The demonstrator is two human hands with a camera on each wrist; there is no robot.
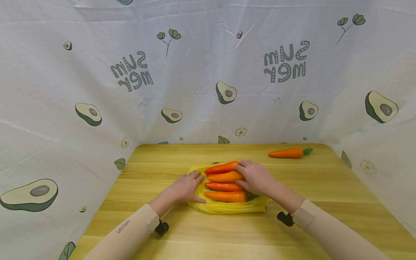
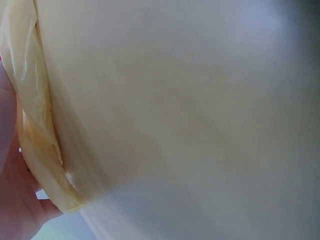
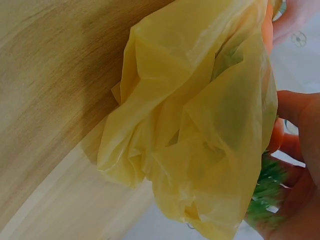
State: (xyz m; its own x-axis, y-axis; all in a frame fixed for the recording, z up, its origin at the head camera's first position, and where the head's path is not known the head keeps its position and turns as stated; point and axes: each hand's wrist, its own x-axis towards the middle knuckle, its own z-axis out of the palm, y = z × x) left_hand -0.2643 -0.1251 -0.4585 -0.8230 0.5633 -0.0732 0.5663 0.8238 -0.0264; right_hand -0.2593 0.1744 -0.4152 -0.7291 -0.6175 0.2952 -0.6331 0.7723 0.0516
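Note:
Several orange and red carrots lie side by side on a crumpled yellow plastic bag, tips to the left. My left hand rests on the bag's left side by the tips, fingers and thumb spread. Over the carrots' right ends, my right hand bends its fingers and grips an orange carrot between fingers and thumb. In the right wrist view, bag folds cover much of the carrots, while a green leafy top shows by the fingers. The left wrist view is hazy, with the bag's edge beside the hand.
One more carrot with a green top lies apart at the table's back right. The wooden table meets a white cloth printed with avocados, hanging behind and at both sides.

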